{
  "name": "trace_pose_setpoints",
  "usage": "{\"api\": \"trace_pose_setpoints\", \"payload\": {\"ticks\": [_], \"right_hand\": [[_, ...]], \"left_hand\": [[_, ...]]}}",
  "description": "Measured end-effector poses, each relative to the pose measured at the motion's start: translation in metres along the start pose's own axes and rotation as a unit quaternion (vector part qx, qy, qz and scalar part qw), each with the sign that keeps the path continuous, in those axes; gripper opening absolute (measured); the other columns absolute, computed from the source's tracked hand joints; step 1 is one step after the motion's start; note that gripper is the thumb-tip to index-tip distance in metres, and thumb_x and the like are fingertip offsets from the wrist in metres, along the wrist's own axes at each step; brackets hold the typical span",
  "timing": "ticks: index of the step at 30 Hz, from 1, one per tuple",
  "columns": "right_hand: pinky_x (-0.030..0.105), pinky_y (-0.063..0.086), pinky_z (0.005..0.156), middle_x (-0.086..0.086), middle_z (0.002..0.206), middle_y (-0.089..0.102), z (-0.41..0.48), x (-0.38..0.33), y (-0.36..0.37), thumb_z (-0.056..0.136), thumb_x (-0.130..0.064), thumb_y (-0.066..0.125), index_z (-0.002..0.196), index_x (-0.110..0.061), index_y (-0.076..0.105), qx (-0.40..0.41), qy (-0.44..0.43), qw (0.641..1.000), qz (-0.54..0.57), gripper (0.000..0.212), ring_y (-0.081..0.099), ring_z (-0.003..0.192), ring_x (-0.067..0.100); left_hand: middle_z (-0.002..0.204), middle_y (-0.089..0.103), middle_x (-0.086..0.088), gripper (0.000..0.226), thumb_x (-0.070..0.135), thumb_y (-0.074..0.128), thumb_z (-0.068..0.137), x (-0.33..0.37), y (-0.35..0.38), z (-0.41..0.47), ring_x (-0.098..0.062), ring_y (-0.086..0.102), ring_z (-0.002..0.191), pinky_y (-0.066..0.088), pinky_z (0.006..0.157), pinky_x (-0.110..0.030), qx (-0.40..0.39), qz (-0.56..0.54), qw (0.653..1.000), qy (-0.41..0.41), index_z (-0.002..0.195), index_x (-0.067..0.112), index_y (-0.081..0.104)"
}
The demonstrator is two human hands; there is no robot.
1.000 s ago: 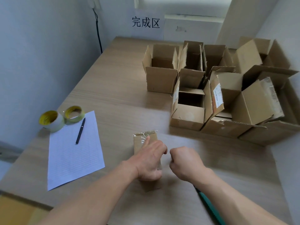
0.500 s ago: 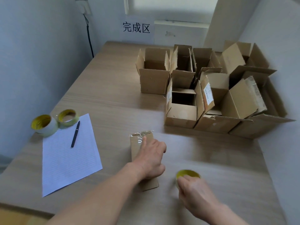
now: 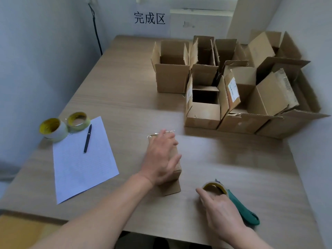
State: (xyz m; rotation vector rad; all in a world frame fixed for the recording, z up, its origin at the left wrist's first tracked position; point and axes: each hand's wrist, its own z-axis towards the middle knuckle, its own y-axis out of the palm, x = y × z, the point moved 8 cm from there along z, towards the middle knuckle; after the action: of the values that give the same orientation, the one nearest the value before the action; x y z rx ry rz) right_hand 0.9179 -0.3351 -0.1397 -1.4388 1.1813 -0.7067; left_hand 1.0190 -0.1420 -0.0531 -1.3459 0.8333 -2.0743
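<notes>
Wall sign (image 3: pixel 149 18) reads 完成区; left hand (image 3: pixel 161 159) touches box (image 3: pixel 171 188).

Small box (image 3: pixel 171 187) under left fingers (image 3: pixel 166 141): brown cardboard, matt, w/ clear glossy tape crinkled at the end past the fingertips. Tape roll (image 3: pixel 213 185) at right fingers (image 3: pixel 202 194): shiny clear film, yellow core. Its cutter (image 3: pixel 242 207): smooth green plastic. Counter (image 3: pixel 125 105) beneath: wood-grain, matt w/ soft sheen. Open boxes (image 3: pixel 203 114) beyond fingers: raw corrugated cardboard, rough edges.
</notes>
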Motion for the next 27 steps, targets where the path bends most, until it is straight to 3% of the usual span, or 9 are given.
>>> {"api": "trace_pose_setpoints", "payload": {"ticks": [3, 6, 8, 11, 14, 18, 20, 23, 27], "right_hand": [[0.026, 0.050, 0.063, -0.011, 0.078, 0.063, -0.002, -0.004, -0.001, 0.054, -0.018, 0.070, 0.117, -0.028, 0.064, 0.029, -0.012, 0.999, -0.014, 0.064, 0.056, 0.070, 0.016], [0.035, 0.047, 0.076, -0.006, 0.091, 0.059, 0.005, -0.010, -0.025, 0.063, -0.029, 0.060, 0.116, -0.025, 0.062, 0.091, 0.022, 0.995, 0.030, 0.053, 0.055, 0.086, 0.023], [0.035, 0.042, 0.084, -0.005, 0.103, 0.059, 0.017, -0.019, -0.051, 0.074, -0.040, 0.054, 0.122, -0.022, 0.060, 0.152, 0.039, 0.981, 0.112, 0.051, 0.053, 0.097, 0.021], [0.024, 0.030, 0.106, -0.012, 0.131, 0.050, 0.052, -0.037, -0.073, 0.089, -0.050, 0.043, 0.140, -0.017, 0.051, 0.181, 0.074, 0.931, 0.310, 0.061, 0.044, 0.124, 0.007], [0.024, 0.026, 0.115, -0.015, 0.145, 0.043, 0.093, -0.053, -0.054, 0.102, -0.043, 0.036, 0.148, -0.022, 0.042, 0.123, 0.140, 0.863, 0.470, 0.051, 0.038, 0.137, 0.004], [0.029, 0.048, 0.091, -0.012, 0.104, 0.070, 0.112, -0.058, -0.033, 0.094, -0.041, 0.028, 0.106, -0.033, 0.066, 0.160, 0.172, 0.801, 0.550, 0.040, 0.063, 0.103, 0.010], [0.021, 0.047, 0.087, -0.013, 0.102, 0.070, 0.112, -0.058, -0.029, 0.094, -0.039, 0.027, 0.106, -0.033, 0.066, 0.172, 0.170, 0.793, 0.559, 0.042, 0.062, 0.098, 0.001], [0.011, 0.043, 0.084, -0.017, 0.104, 0.069, 0.112, -0.059, -0.033, 0.096, -0.037, 0.025, 0.112, -0.036, 0.063, 0.165, 0.152, 0.807, 0.546, 0.041, 0.060, 0.099, -0.006], [0.001, 0.035, 0.080, -0.029, 0.104, 0.062, 0.113, -0.058, -0.039, 0.097, -0.035, 0.026, 0.113, -0.038, 0.058, 0.152, 0.133, 0.833, 0.516, 0.036, 0.054, 0.098, -0.018]], "left_hand": [[0.154, 0.037, -0.008, 0.051, 0.046, 0.048, 0.090, -0.020, -0.013, -0.038, -0.031, 0.023, 0.147, 0.020, 0.118, -0.039, 0.094, 0.025, 0.990, -0.105, 0.130, 0.016, 0.052], [0.162, 0.018, -0.011, 0.073, 0.057, 0.038, 0.088, -0.039, 0.013, -0.060, -0.024, 0.012, 0.150, 0.012, 0.120, -0.033, 0.054, -0.035, 0.967, -0.246, 0.147, 0.014, 0.039], [0.163, 0.012, -0.009, 0.072, 0.052, 0.039, 0.089, -0.044, 0.024, -0.065, -0.015, 0.007, 0.151, 0.006, 0.118, -0.021, 0.056, -0.104, 0.946, -0.302, 0.151, 0.017, 0.033], [0.163, 0.016, -0.006, 0.066, 0.037, 0.041, 0.090, -0.042, 0.030, -0.065, -0.007, 0.009, 0.150, 0.003, 0.110, -0.003, 0.089, -0.182, 0.925, -0.320, 0.152, 0.018, 0.031], [0.160, 0.026, 0.003, 0.057, 0.030, 0.047, 0.093, -0.044, 0.036, -0.063, 0.001, 0.018, 0.146, 0.014, 0.116, -0.011, 0.120, -0.269, 0.892, -0.343, 0.148, 0.027, 0.033], [0.149, 0.030, 0.020, 0.055, 0.018, 0.046, 0.103, -0.049, 0.038, -0.066, 0.030, 0.028, 0.123, 0.025, 0.105, -0.002, 0.157, -0.298, 0.857, -0.390, 0.152, 0.026, 0.025], [0.146, 0.026, 0.023, 0.059, 0.031, 0.043, 0.103, -0.049, 0.040, -0.069, 0.038, 0.021, 0.117, 0.021, 0.099, 0.004, 0.149, -0.272, 0.863, -0.399, 0.156, 0.020, 0.019], [0.153, 0.018, 0.021, 0.075, 0.056, 0.032, 0.092, -0.049, 0.039, -0.069, 0.031, 0.010, 0.129, 0.015, 0.109, -0.003, 0.120, -0.214, 0.892, -0.380, 0.156, 0.022, 0.014], [0.159, 0.020, 0.020, 0.083, 0.062, 0.033, 0.090, -0.055, 0.031, -0.051, 0.011, 0.023, 0.139, 0.023, 0.110, -0.017, 0.047, -0.248, 0.872, -0.419, 0.156, 0.032, -0.006]]}}
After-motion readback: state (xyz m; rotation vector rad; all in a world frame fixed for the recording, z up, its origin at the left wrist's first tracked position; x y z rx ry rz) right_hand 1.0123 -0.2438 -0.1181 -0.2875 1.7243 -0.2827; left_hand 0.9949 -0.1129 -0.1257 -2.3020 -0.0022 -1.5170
